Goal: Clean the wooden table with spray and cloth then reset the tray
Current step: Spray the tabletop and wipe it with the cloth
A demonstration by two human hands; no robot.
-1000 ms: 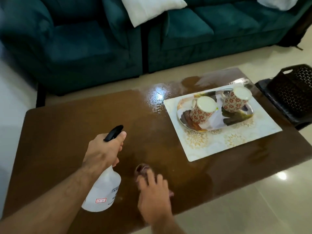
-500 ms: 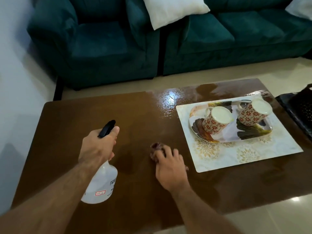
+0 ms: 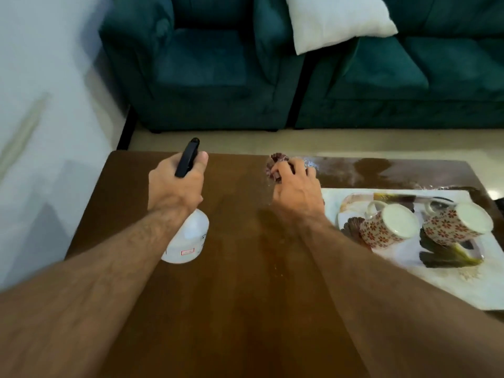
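My left hand (image 3: 177, 186) grips the black trigger head of a white spray bottle (image 3: 188, 238), held above the left part of the brown wooden table (image 3: 231, 296). My right hand (image 3: 297, 189) presses a small dark reddish cloth (image 3: 275, 163) against the table near its far edge; my fingers curl over the cloth and hide most of it. To the right, a patterned tray (image 3: 450, 257) lies on a pale placemat (image 3: 477, 290) and carries two floral mugs (image 3: 387, 227) (image 3: 458, 223) lying tilted on their sides. The wood beyond my right hand shines wet.
A teal sofa (image 3: 212, 72) with a white cushion (image 3: 335, 20) stands just beyond the table's far edge. A white wall (image 3: 41, 105) runs along the left. A strip of pale floor (image 3: 327, 140) separates table and sofa.
My right hand has slid the cloth from the near middle of the table out to its far edge. My left hand with the bottle has moved farther along; the view has shifted left and forward.
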